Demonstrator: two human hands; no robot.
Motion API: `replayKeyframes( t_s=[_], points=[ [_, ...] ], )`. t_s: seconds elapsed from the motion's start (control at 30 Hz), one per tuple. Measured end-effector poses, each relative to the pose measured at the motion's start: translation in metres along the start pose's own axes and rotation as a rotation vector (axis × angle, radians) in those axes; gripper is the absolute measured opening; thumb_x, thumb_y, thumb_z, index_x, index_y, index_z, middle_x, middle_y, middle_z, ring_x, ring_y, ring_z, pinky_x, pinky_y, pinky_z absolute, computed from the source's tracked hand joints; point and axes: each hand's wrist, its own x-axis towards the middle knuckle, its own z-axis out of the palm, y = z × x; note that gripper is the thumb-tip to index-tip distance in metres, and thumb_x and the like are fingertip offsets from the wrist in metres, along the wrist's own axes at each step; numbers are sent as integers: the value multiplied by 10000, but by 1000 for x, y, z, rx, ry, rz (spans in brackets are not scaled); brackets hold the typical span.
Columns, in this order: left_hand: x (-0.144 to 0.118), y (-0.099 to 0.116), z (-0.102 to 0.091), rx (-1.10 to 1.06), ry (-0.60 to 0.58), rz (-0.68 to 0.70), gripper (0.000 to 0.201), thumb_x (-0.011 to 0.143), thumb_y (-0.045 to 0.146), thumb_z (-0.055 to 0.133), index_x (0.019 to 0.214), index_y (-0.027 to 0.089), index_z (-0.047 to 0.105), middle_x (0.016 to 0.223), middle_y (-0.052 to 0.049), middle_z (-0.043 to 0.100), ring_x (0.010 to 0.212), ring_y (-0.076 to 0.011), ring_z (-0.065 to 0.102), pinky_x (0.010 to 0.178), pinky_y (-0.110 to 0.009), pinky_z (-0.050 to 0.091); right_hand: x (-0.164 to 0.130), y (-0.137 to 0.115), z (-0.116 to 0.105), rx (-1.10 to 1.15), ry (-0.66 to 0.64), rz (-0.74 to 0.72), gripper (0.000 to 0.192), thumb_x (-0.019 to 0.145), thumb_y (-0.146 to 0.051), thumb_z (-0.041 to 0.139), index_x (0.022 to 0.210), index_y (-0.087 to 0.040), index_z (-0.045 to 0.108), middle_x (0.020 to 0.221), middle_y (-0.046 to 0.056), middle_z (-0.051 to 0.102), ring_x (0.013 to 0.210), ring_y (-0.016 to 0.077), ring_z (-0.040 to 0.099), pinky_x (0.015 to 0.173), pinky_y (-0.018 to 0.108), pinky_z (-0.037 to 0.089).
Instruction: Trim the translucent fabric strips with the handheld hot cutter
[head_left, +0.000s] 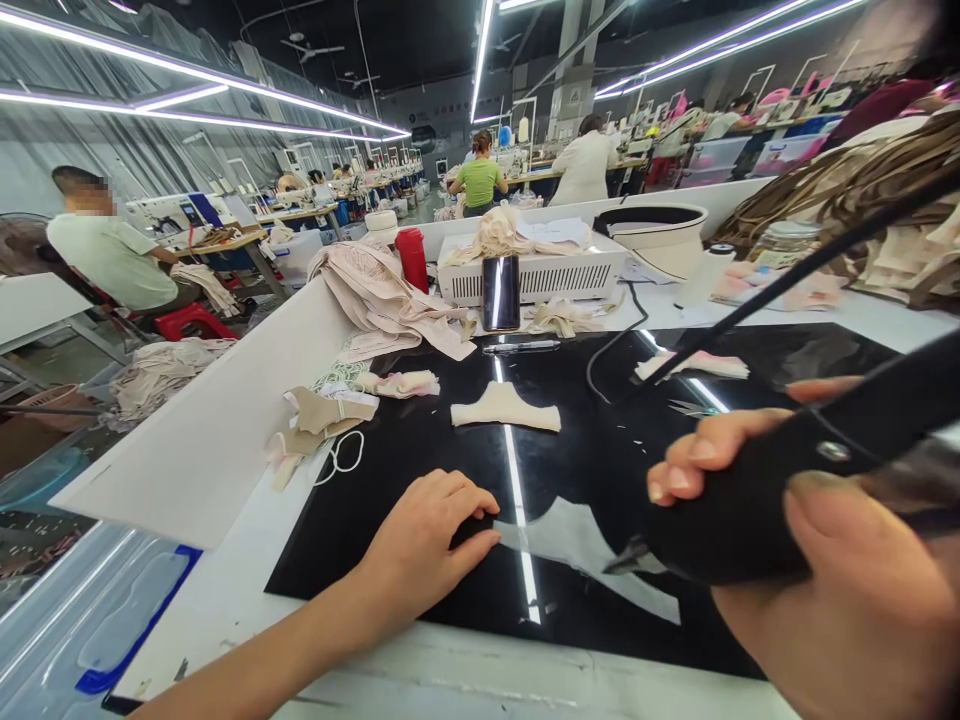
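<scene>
My right hand (pixel 847 560) is wrapped round a black corded hand tool (pixel 742 510) with a pointed metal tip (pixel 634 558). The tip is at the right part of a thin, translucent grey shaped piece (pixel 570 540); whether it touches the piece I cannot tell. My left hand (pixel 431 535) rests on the glossy black sheet (pixel 360 545), its thumb and forefinger apart at the piece's narrow left end. A cream padded piece (pixel 506 408) of similar outline lies farther back on the sheet.
Fabric scraps (pixel 322 415) lie on the left. Behind stand a phone (pixel 501 293), a white vented box (pixel 532 275) and a red cup (pixel 412 260). A pen (pixel 521 347) and small snips (pixel 691 409) lie on the sheet. The tool's cable (pixel 795 275) crosses the right side. People sit at machines beyond.
</scene>
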Motion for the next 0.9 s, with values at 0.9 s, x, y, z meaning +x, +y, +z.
replayKeyframes(
  t_s=[0.9],
  points=[
    [3,8,4,-108,-34,-60,236,934,122,799,1110,236,692,1027,23,741,945,-205,654,872,-353,499,-15,42,58,159,-231,21,345,941,-352,827,1192,-278,601,820,-44,704,633,177,657,617,371,570]
  ],
)
